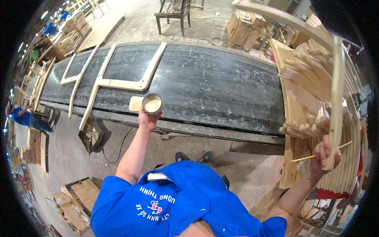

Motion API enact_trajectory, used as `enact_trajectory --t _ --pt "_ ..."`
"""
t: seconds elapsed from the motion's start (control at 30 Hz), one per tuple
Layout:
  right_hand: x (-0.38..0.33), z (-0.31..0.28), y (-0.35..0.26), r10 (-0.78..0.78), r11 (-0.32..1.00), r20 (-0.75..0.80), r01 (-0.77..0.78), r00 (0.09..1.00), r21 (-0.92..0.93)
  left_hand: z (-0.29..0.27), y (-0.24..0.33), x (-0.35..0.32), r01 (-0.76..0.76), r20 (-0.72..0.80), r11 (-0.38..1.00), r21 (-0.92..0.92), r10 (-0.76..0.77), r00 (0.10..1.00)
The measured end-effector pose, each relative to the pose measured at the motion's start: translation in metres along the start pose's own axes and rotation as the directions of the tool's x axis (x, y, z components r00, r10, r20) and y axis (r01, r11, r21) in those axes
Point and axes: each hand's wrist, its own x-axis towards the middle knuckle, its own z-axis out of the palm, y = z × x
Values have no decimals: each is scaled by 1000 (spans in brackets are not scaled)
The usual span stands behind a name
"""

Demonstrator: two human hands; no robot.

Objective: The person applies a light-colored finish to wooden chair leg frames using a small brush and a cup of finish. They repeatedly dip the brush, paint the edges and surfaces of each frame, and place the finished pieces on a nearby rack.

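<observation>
My left hand (147,120) is closed round a dark cup (152,103) of cream-coloured liquid, above the near edge of the dark table (221,87). Just left of the cup shows a small pale wooden piece (136,104); whether it is held or lies on the table I cannot tell. Out to the right, my right hand (327,155) grips the lower end of a long wooden chair frame part (336,91), which seems to join a second bar at its top. A thin stick (304,159) also passes through that hand. Two jointed wooden chair frames (122,83) (78,79) lie on the table's left part.
Stacked curved wooden parts (343,162) fill a wooden rack (290,154) at the right. Beyond the table stand a dark chair (173,15) and a wooden box (241,29). A cable (118,156) crosses the floor. A person in blue (23,117) is at the far left.
</observation>
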Motion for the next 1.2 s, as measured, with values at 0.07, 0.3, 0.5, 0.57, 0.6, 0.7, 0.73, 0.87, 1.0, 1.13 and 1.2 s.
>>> enact_trajectory --t 0.07,0.3,0.5,0.57,0.6,0.7,0.73,0.87,1.0,1.13,1.2 --pt "-13 0 17 41 999 -55 -41 998 6 10 -3 -1 8 46 1000 2 -9 999" --pt "-18 -8 88 307 925 -177 -337 935 -176 27 -31 -13 -32 43 999 -19 33 999" --pt "-60 -150 138 605 623 -253 -646 755 -441 41 -66 -23 22 49 999 32 -24 999" --pt "-66 -199 128 546 155 -409 -567 731 -809 47 -78 -21 36 -15 997 64 -35 999" --pt "-58 -214 122 499 -238 -477 -414 724 -878 50 -82 -20 41 -44 995 86 -38 998" --pt "-16 -198 114 269 -311 -325 -238 907 -920 50 -91 -26 9 -99 997 83 -1 995" --pt "4 -175 109 173 -440 -374 -268 911 -857 49 -95 -30 6 -111 997 75 2 994" --pt "51 -182 96 286 282 -464 -536 839 -795 66 -125 -8 21 -50 997 78 -18 999" --pt "96 -122 177 277 660 -146 -299 950 -689 73 -148 4 55 -78 995 85 -48 996" --pt "118 -52 275 200 802 56 -130 978 -584 81 -153 21 78 -46 991 106 -73 996" --pt "130 -37 313 202 721 147 -46 968 -691 86 -149 29 114 -79 987 111 -106 991"
